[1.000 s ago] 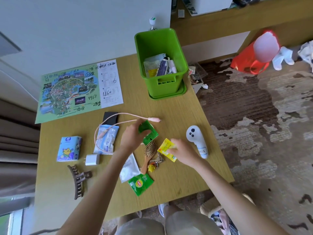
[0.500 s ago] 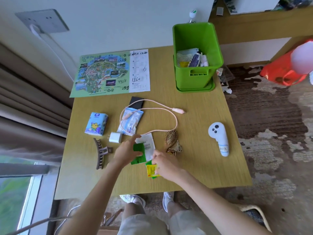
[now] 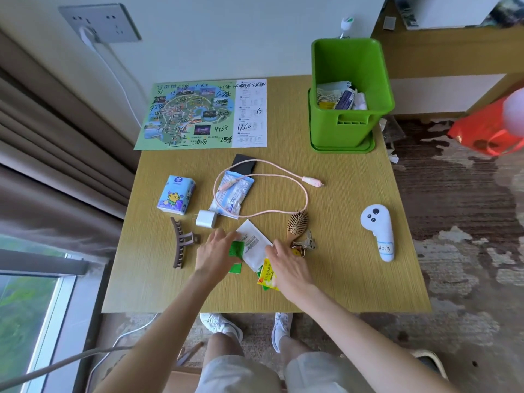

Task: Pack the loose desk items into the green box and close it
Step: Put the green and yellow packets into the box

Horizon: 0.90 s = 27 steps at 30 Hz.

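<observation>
The open green box [image 3: 340, 131] stands on its lid at the table's far right, with several small packets inside. Near the front edge, my left hand [image 3: 214, 251] holds a small green packet [image 3: 236, 248] against the table. My right hand [image 3: 287, 265] holds a yellow tea packet [image 3: 267, 275], and its fingertips touch a white sachet [image 3: 251, 245] lying between both hands. Loose on the table are a tissue pack [image 3: 176, 194], white charger plug [image 3: 206, 218], brown hair claw [image 3: 181, 242], wipes pack [image 3: 232, 197], pink cable [image 3: 283, 177], hairbrush [image 3: 297, 224], keys [image 3: 306, 243] and white controller [image 3: 378, 231].
A park map [image 3: 204, 114] lies at the back left by the wall, with a black flat item [image 3: 243, 164] in front of it. Curtains and a window are to the left. A red bag [image 3: 487, 131] sits on the carpet to the right.
Both hands have drawn back toward the table's front edge with the green and yellow packets. They now lie around the white sachet. The view has shifted left.
</observation>
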Each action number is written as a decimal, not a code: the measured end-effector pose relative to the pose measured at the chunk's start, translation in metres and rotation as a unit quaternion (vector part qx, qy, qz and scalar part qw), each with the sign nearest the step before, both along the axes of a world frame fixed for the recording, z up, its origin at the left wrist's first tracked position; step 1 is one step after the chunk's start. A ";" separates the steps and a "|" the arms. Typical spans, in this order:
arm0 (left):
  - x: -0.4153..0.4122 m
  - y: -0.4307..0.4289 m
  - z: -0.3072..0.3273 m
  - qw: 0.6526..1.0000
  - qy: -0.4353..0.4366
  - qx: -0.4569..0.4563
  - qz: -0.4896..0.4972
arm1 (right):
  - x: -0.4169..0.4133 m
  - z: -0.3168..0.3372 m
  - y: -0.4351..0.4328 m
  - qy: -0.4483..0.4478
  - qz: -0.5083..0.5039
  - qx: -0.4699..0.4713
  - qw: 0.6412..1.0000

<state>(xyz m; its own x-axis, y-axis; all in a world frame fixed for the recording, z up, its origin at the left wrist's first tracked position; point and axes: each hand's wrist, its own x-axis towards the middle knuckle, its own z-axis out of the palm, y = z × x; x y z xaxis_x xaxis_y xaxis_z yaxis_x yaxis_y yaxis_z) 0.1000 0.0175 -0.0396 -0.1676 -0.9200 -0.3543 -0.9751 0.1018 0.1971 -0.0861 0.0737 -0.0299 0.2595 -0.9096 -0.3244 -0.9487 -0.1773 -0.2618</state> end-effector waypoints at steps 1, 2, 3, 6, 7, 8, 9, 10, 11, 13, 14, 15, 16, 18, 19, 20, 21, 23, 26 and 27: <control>0.001 0.001 0.000 1.000 0.007 0.001 0.008 | 0.000 0.000 -0.002 0.003 0.004 -0.001 1.000; 0.002 0.001 0.001 1.000 0.020 0.002 0.020 | 0.000 0.000 -0.004 0.005 0.009 -0.001 1.000; 0.002 0.001 0.002 0.999 0.037 0.002 0.031 | -0.001 0.000 -0.005 0.006 0.015 -0.002 1.000; 0.001 -0.006 0.007 0.997 0.078 -0.008 0.012 | -0.006 -0.001 -0.008 0.002 0.032 -0.006 0.999; 0.000 -0.011 0.010 0.996 0.087 -0.006 -0.005 | -0.008 -0.002 -0.009 0.003 0.037 -0.007 0.999; -0.003 -0.016 0.013 0.995 0.092 -0.002 -0.025 | -0.010 -0.003 -0.010 0.006 0.042 -0.009 0.999; -0.006 -0.022 0.015 0.994 0.094 0.004 -0.048 | -0.011 -0.004 -0.011 0.013 0.047 -0.013 0.999; -0.010 -0.027 0.017 0.993 0.089 0.008 -0.080 | -0.013 -0.005 -0.011 0.023 0.054 -0.018 0.998; -0.015 -0.031 0.018 0.990 0.077 0.010 -0.121 | -0.014 -0.006 -0.013 0.034 0.062 -0.023 0.997; -0.025 -0.037 0.017 0.976 0.041 0.005 -0.212 | -0.016 -0.007 -0.014 0.062 0.074 -0.027 0.995; -0.029 -0.038 0.016 0.968 0.027 0.005 -0.249 | -0.017 -0.007 -0.015 0.075 0.077 -0.029 0.994; -0.032 -0.039 0.014 0.961 0.016 0.010 -0.277 | -0.018 -0.007 -0.015 0.087 0.080 -0.029 0.993; -0.035 -0.039 0.012 0.954 0.006 0.016 -0.299 | -0.019 -0.007 -0.016 0.098 0.083 -0.027 0.991; -0.037 -0.038 0.008 0.944 -0.022 0.017 -0.329 | -0.021 -0.006 -0.017 0.116 0.087 -0.017 0.989; -0.037 -0.036 0.006 0.940 -0.038 0.010 -0.340 | -0.022 -0.006 -0.018 0.122 0.087 -0.010 0.989; -0.037 -0.035 0.005 0.937 -0.051 0.001 -0.347 | -0.022 -0.006 -0.019 0.126 0.087 -0.005 0.988; -0.037 -0.034 0.004 0.935 -0.061 -0.008 -0.349 | -0.023 -0.006 -0.019 0.129 0.088 -0.002 0.988; -0.035 -0.032 0.002 0.937 -0.078 -0.020 -0.339 | -0.024 -0.006 -0.020 0.125 0.090 0.006 0.988; -0.032 -0.030 -0.001 0.955 -0.060 -0.020 -0.291 | -0.028 -0.006 -0.022 0.083 0.068 0.020 0.994; -0.031 -0.029 -0.001 0.964 -0.036 -0.010 -0.263 | -0.031 -0.006 -0.024 0.061 0.050 0.027 0.997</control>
